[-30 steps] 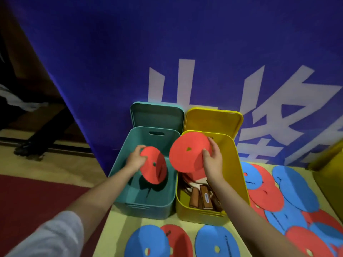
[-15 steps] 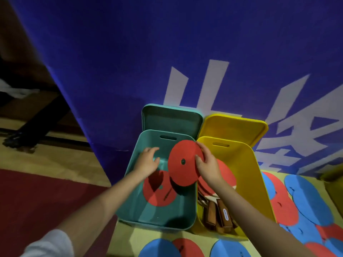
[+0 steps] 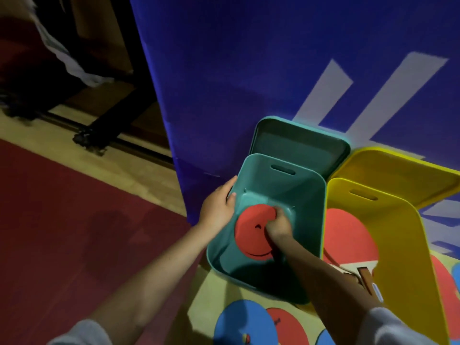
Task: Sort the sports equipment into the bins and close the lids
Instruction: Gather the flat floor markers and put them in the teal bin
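At the far left lies a red floor mat (image 3: pixel 74 232), with a blue banner (image 3: pixel 249 70) standing behind the bins. The left hand (image 3: pixel 217 210) grips the left rim of the teal bin (image 3: pixel 308 210), thumb inside the wall and fingers curled over the edge; half a second ago it hovered open above the bin's interior. The teal lid (image 3: pixel 298 143) leans upright behind the bin against the banner.

Inside the teal bin, red discs (image 3: pixel 251 232) lie flat on the bottom. The right hand (image 3: pixel 278 226) has come down into the bin and rests on top of these discs, fingers curled at the upper disc's edge; whether it pinches the disc or merely presses it cannot be told. Earlier that hand held a red disc upright above the rim between the two bins.

To the right, touching the teal bin, the yellow bin (image 3: pixel 398 245) holds a red paddle (image 3: pixel 348 235), and its yellow lid (image 3: pixel 398 175) leans behind it. In the foreground, a blue disc (image 3: pixel 244 322) and another red disc (image 3: pixel 288 327) lie on the table (image 3: pixel 206 295).
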Tool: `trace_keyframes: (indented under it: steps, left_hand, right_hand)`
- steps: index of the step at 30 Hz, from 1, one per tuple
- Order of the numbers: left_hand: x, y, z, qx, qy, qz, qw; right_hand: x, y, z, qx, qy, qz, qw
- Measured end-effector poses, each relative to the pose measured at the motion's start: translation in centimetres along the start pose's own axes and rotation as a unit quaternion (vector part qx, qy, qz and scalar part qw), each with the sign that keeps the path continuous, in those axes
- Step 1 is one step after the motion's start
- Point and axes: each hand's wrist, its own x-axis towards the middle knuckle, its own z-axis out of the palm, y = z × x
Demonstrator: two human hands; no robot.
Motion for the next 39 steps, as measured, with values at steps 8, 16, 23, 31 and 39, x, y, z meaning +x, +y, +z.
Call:
trace_keyframes:
  steps: [8,16,23,31,39]
  left_hand:
    - [0.1,-0.5,0.2,-0.058,0.007,-0.023,0.998]
    - [0.1,-0.2,0.0,-0.057,-0.004,-0.038,0.998]
    - [-2.1,2.8,-1.9,0.070,0.072,0.069,0.993]
    - [-12.5,8.6,-1.8,-0.061,-0.063,0.120,0.989]
    - [-21.7,4.4,1.3,-0.085,-0.236,0.020,0.968]
  right_hand:
    - [0.5,3.4,1.8,-0.296,-0.017,-0.009,0.955]
    - [0.3,0.4,0.4,-0.268,-0.032,-0.033,0.962]
    - [-6.5,-5.5,-6.8,0.006,-0.015,-0.243,0.970]
    - [-17.9,-1.5,-12.0,0.218,-0.077,-0.288,0.929]
    - [-23.1,8.6,-9.0,0.222,-0.085,-0.227,0.944]
